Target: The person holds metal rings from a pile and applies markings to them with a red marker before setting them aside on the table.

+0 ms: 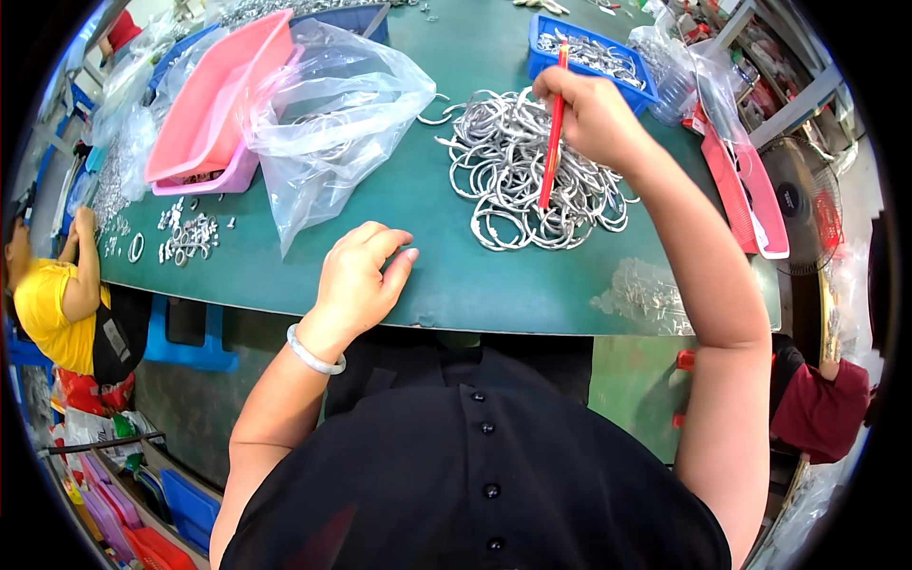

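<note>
My right hand (598,116) is closed around a long, slim red pencil-like stick (553,152), held steeply with its lower end over a heap of silvery metal rings (513,190). The rings look like open bangles, piled and tangled on the green table (418,256). My left hand (361,275) is at the table's near edge, to the left of the heap. Its fingers are loosely bent, with thumb and forefinger apart and nothing between them. A pale bangle (314,351) circles my left wrist. Whether the stick's lower end touches a ring, I cannot tell.
Behind the heap stands a blue bin (594,59) of metal pieces. Left lie a clear plastic bag (332,123) with rings, stacked pink trays (223,104) and small metal parts (190,237). A pink tray (746,195) borders the right side. A person in yellow (59,304) sits left.
</note>
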A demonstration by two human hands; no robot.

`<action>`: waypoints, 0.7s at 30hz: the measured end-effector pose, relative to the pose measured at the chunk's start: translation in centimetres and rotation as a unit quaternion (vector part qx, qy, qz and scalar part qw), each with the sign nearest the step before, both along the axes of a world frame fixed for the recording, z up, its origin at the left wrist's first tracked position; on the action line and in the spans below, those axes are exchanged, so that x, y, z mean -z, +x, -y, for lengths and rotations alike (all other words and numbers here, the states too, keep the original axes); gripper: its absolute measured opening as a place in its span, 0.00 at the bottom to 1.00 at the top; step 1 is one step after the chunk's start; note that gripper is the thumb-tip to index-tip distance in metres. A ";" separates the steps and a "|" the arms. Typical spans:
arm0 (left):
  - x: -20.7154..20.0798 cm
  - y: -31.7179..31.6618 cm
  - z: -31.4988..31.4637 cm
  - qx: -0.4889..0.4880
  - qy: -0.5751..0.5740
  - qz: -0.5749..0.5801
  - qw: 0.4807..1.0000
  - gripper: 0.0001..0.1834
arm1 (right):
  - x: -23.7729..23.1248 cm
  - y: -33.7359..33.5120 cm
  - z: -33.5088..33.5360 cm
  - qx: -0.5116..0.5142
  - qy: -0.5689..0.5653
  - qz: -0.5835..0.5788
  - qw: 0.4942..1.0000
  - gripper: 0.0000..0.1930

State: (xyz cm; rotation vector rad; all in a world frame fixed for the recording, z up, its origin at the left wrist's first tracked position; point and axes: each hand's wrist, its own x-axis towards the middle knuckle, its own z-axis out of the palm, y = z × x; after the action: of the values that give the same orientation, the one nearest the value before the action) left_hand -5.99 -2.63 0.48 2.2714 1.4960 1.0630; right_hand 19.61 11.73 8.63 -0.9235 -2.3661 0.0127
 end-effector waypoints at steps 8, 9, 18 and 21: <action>-0.2 -0.2 0.5 -0.024 -0.038 0.016 0.999 0.06 | -2.8 -0.9 -1.4 0.027 -0.070 0.268 0.960 0.08; -0.2 -0.2 0.4 -0.023 -0.035 0.018 0.999 0.06 | -2.3 -0.4 -1.3 0.015 -0.075 0.269 0.960 0.07; 0.1 -0.5 0.6 -0.010 -0.037 0.021 0.999 0.06 | -0.9 0.2 0.0 0.029 -0.103 0.285 0.953 0.10; 0.1 -0.4 0.8 0.004 -0.016 0.010 1.000 0.06 | -1.6 0.6 0.2 0.038 -0.128 0.285 0.949 0.09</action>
State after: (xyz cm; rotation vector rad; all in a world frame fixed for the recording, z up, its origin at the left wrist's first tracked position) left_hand -6.44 -3.42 0.39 2.2376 1.4843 1.0481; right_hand 20.22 11.50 10.25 -1.2781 -2.9068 0.0254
